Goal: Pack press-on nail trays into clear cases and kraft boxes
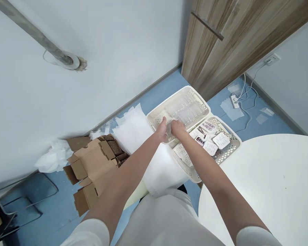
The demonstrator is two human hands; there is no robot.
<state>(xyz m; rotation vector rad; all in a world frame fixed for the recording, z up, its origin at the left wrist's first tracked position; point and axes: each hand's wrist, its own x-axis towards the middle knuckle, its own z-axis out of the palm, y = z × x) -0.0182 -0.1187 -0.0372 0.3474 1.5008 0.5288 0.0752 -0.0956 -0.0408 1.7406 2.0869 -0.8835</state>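
Cream plastic forms the far basket [207, 110] holding clear packets [188, 108]. Over its near end, the left hand [162, 130] shows a raised thumb and the right hand [178, 128] curled fingers; I cannot tell whether either pinches anything. Working well means a light touch, wrists off its rim, the cards [221, 140] beside it undisturbed.

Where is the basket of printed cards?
In the head view, the basket of printed cards is right of centre, between the other plastic basket and the white table, partly hidden by the right forearm.
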